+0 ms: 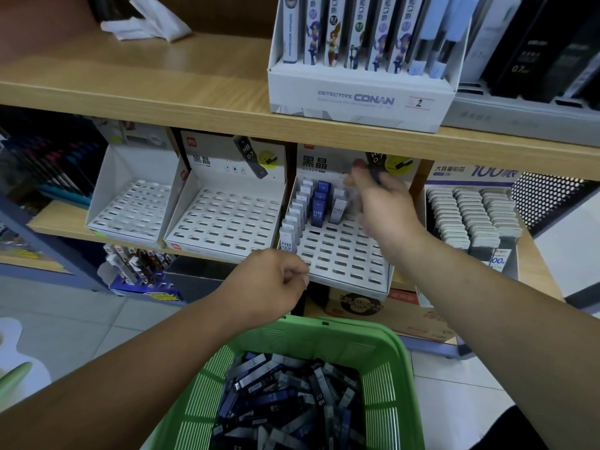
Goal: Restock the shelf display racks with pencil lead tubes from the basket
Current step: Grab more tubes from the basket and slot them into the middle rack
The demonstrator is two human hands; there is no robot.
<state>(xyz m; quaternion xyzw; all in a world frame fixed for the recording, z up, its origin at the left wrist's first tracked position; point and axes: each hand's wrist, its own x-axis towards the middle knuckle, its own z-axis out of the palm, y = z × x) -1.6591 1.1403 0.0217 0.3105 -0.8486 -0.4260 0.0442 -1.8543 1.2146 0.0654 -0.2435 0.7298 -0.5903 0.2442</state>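
A green basket (pixel 389 345) at the bottom centre holds a heap of dark blue and grey pencil lead tubes (pixel 285 401). Three white slotted racks stand on the lower shelf. The left rack (pixel 133 206) and middle rack (pixel 227 219) have no tubes in them. The right rack (pixel 341 254) has several tubes (pixel 319 203) standing in its left columns. My right hand (pixel 386 206) is blurred over the back of that rack, fingers pinched on a dark tube (pixel 373 170). My left hand (pixel 269 284) is curled shut at the rack's front edge, above the basket; nothing shows in it.
A white "Detective Conan" display box (pixel 357 99) sits on the upper shelf. Rows of grey lead cases (pixel 470 216) fill a display right of the racks. A cardboard box (pixel 406 310) lies under the shelf, and a small product display (pixel 136 271) stands at the lower left.
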